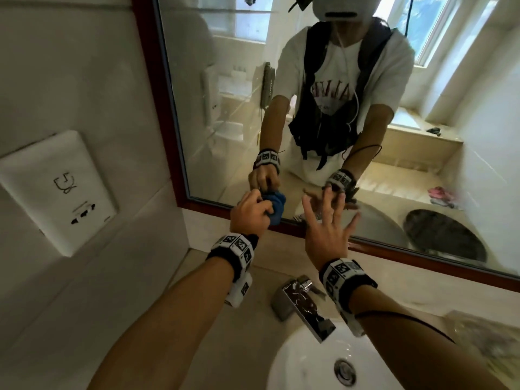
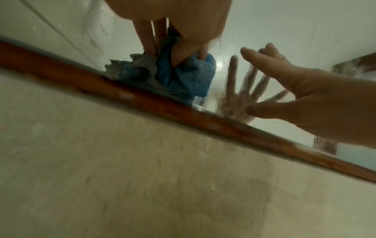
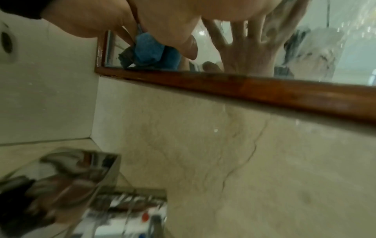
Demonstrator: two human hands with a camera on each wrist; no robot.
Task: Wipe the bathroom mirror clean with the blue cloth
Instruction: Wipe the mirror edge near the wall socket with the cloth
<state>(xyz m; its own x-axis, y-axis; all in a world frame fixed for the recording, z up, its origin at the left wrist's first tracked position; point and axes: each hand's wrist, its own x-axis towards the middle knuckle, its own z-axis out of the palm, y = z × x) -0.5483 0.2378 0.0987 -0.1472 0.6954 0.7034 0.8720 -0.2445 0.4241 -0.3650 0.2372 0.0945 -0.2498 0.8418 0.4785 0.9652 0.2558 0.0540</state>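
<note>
At mirror [image 1: 323, 80] base | left hand [image 1: 249, 213] grips blue cloth [image 1: 275, 206] | right hand [image 1: 327, 235] splayed wide

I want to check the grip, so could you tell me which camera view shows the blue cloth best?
The left wrist view: the blue cloth fills the near field, bunched in the left hand against the mirror. In the head view the hand covers most of it. In the right wrist view it is small and partly hidden.

Daylight reaches me from the window [image 1: 430, 26] reflected in the mirror [image 1: 225, 108]. My head view bends at its edges; both wrist views are dim, soft and motion-blurred.
</note>
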